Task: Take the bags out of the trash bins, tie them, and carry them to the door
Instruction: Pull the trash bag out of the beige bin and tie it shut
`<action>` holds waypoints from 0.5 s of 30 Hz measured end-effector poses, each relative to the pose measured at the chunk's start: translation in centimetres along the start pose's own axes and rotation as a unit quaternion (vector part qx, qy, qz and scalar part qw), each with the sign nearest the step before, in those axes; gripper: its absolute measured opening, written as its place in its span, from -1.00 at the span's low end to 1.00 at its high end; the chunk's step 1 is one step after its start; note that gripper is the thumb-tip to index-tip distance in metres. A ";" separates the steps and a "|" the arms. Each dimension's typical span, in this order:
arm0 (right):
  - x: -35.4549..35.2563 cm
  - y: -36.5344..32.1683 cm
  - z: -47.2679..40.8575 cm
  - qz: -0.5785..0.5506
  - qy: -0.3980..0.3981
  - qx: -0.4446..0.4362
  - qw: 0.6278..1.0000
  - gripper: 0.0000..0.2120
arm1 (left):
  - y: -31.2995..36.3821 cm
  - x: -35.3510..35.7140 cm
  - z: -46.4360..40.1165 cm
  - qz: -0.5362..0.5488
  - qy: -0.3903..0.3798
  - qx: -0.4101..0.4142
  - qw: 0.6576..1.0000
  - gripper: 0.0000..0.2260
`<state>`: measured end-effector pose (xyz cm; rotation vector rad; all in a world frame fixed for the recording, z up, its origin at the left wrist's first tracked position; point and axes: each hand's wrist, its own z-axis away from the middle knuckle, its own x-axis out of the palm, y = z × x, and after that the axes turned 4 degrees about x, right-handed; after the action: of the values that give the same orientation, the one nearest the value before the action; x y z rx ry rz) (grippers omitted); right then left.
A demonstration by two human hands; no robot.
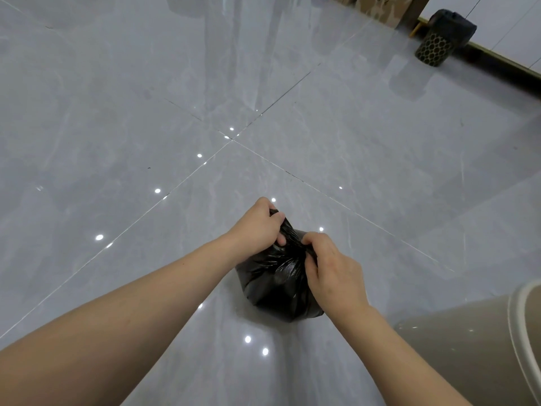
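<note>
Black trash bag (275, 285): on grey tile floor (117, 112), neck gathered.
Left hand (257, 224): fist closed round one twisted end.
Right hand (333, 268): pinching the other end.
Beige bin (474, 347): just right.
Mesh bin (433, 49): far corner, black-lined.

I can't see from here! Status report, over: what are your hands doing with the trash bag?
Left hand and right hand gripping black bag top, tying. Bag on floor. Path clear; beige bin at right.

The floor (123, 118) is shiny grey tile, with thin lines crossing near the middle and small white spots of light on it. Far off at the top right stand brown boxes (380, 4) — beside a wooden post (414, 10). A dark strip (497, 65) runs along the wall.
</note>
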<state>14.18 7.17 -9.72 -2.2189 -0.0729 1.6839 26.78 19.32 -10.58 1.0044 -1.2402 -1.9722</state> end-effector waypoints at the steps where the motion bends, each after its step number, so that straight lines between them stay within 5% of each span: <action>1: 0.0 0.0 -0.1 -0.029 -0.011 0.021 0.999 -0.72 | 0.2 0.0 0.0 0.010 0.009 0.003 1.000 -0.87; 5: 0.3 0.1 -0.4 -0.104 -0.040 0.066 0.992 -0.56 | 0.1 0.2 0.2 -0.018 0.016 0.008 1.000 -0.86; 9: -0.1 -0.2 -0.7 -0.061 -0.018 -0.020 0.998 -0.55 | -0.2 0.4 0.5 -0.019 -0.001 -0.005 1.000 -0.87; 12: -0.4 -0.1 -0.7 0.009 0.018 -0.095 0.995 -0.65 | -0.2 0.3 0.5 -0.016 -0.017 -0.006 1.000 -0.88; 15: -0.5 0.1 -0.8 0.024 0.033 -0.063 0.997 -0.80 | -0.1 0.0 0.7 0.034 -0.021 0.008 0.999 -0.81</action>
<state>14.77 6.78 -9.07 -2.3856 -0.1140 1.6706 26.17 19.71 -10.47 0.9212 -1.2968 -1.9439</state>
